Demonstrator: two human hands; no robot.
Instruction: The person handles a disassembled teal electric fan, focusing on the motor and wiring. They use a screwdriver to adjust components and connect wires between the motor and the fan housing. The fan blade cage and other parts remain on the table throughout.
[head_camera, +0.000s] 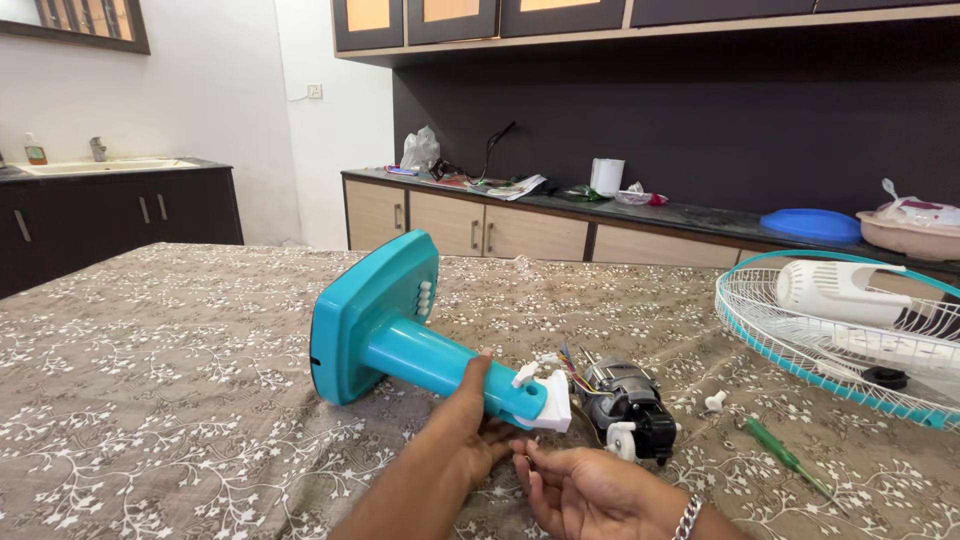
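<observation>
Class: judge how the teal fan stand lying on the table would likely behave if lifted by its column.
The teal fan stand looks rigid plastic, so probably stiff. Its wide base probably makes that end dip. The motor hanging by wires would likely dangle.

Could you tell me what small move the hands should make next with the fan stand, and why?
Probably steady the teal fan stand more firmly with the left hand, since it lies on its side and the motor hangs from the neck by wires. The right hand is open underneath, holding nothing.
</observation>
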